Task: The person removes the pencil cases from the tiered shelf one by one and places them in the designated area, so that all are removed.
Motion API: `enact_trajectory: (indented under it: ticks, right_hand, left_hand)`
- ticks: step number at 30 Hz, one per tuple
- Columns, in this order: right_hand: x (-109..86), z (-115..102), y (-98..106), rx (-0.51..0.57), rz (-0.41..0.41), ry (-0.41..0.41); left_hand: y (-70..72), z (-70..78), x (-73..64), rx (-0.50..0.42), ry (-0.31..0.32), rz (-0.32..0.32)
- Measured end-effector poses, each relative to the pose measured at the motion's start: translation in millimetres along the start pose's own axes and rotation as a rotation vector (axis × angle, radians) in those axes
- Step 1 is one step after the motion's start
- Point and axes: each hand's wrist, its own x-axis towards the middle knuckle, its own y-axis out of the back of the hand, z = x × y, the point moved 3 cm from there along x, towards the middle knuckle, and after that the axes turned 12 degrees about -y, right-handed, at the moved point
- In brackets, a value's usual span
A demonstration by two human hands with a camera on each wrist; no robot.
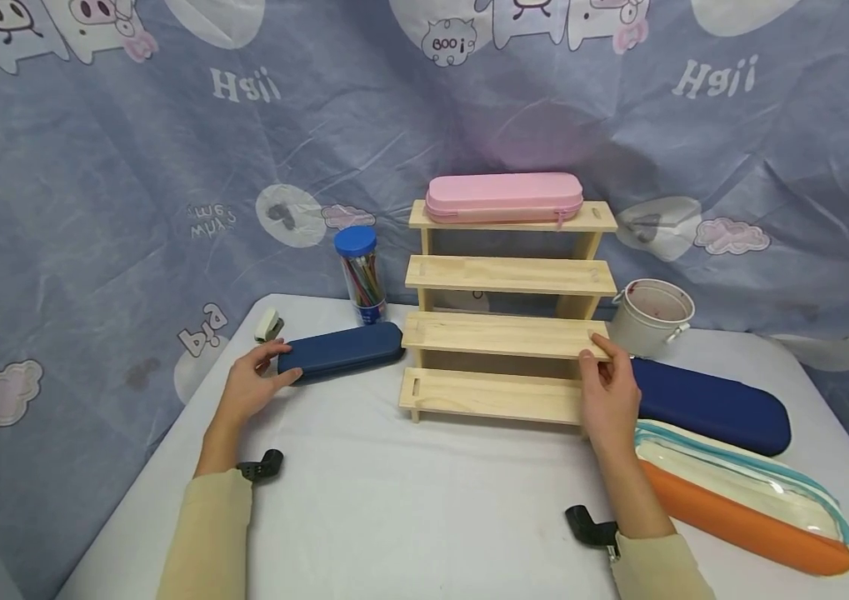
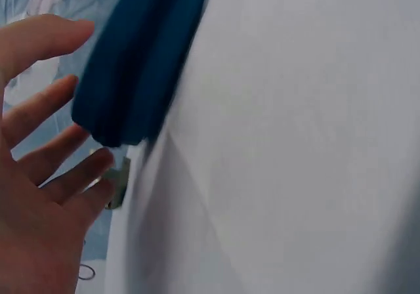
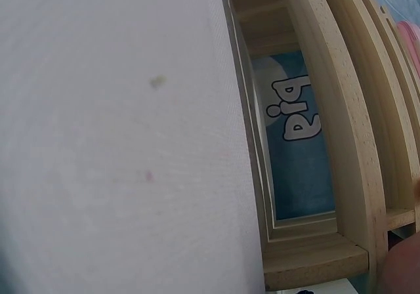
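My left hand point(image 1: 247, 387) is at the left end of a dark blue pencil case point(image 1: 342, 350), which lies on the white table. In the left wrist view its fingers point(image 2: 49, 153) are spread and loosely bent beside the end of the case point(image 2: 134, 64), not wrapped round it. My right hand point(image 1: 611, 396) grips the right end of a four-tier wooden shelf point(image 1: 499, 333), thumb and forefinger at the second tier from the bottom. Only a blurred bit of that hand shows at the lower right corner of the right wrist view, next to the shelf point(image 3: 351, 130).
A pink pencil case point(image 1: 502, 198) lies on the top tier. Left of the shelf stand a blue-lidded jar of pencils point(image 1: 364, 279) and a small stapler-like object point(image 1: 269, 325). At right are a pale bucket point(image 1: 649, 321), a navy case point(image 1: 716, 408) and an orange clear-topped case point(image 1: 754, 508).
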Motion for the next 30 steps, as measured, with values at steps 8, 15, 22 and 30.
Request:
enact_trajectory:
  ticks: [8,15,22,30]
  right_hand:
    - [-0.4,3,1,-0.008,0.002,-0.029]
    - [-0.8,2,1,0.001,0.005,-0.019]
    - [-0.1,3,0,-0.002,-0.009,-0.03]
    - [0.8,1,0,-0.005,-0.006,-0.03]
  left_hand:
    - [4.3,43.9,8.4,-0.093,-0.166,0.147]
    - [10.9,88.1,10.4,-0.105,-0.247,0.227]
    - [12.4,104.4,16.9,-0.275,-0.33,0.309]
    - [7.4,124.2,29.1,-0.374,-0.422,0.294]
